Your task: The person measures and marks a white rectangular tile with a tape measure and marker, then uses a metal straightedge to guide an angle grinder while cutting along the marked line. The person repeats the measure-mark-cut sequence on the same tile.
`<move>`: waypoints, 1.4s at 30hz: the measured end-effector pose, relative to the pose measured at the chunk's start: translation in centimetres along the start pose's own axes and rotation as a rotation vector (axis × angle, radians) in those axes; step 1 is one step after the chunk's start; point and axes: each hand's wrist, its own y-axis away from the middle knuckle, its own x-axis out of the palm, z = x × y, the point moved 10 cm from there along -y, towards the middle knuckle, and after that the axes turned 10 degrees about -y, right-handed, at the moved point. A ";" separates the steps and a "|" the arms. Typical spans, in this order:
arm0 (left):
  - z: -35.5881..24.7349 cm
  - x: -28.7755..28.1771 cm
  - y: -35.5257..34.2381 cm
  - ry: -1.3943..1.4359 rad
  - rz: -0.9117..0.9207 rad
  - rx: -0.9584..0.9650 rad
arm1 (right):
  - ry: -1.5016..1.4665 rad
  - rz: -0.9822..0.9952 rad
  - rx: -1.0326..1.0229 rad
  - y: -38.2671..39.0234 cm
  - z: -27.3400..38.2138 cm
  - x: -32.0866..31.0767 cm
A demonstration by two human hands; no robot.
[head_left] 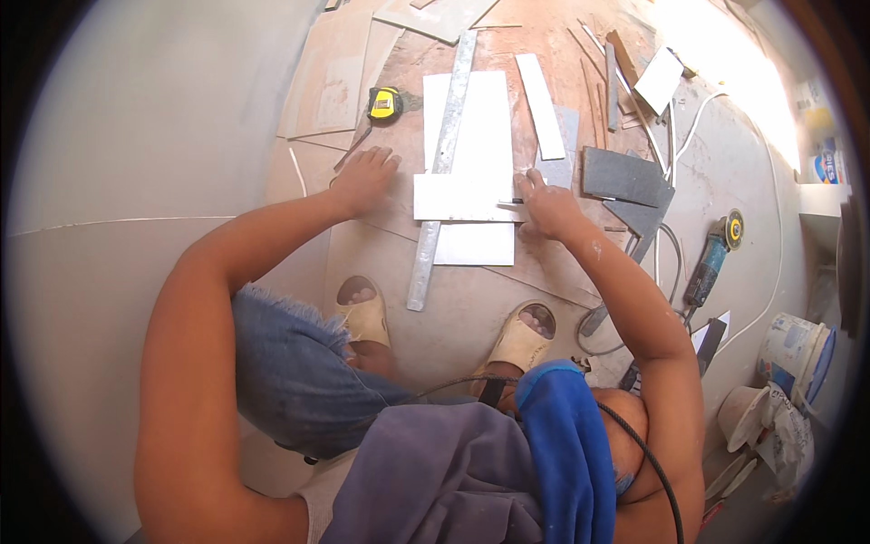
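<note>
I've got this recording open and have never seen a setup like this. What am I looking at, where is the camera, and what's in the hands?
There is no machine here: a person works with two bare hands. The single wide, rim-bending picture comes from a camera on their head, looking down, so its left is their left.

On the floor lies a long white panel. A metal strip lies over it, passing beneath a shorter white piece set crosswise. The right hand, at that piece's right end, appears to hold a slim pen-like tool. The left hand looks empty, below a yellow-and-black tape measure. Farther right lies an angle grinder.
</note>
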 end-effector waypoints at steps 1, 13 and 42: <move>-0.3 0.0 0.1 0.000 0.020 0.002 | 0.035 0.015 -0.007 -0.2 0.1 0.4; 2.7 1.9 0.7 -0.017 0.214 -0.100 | 0.040 -0.083 -0.045 -0.3 0.0 0.1; 4.9 4.8 1.1 0.184 0.248 -0.302 | 0.025 0.182 -0.170 -5.4 6.9 -1.5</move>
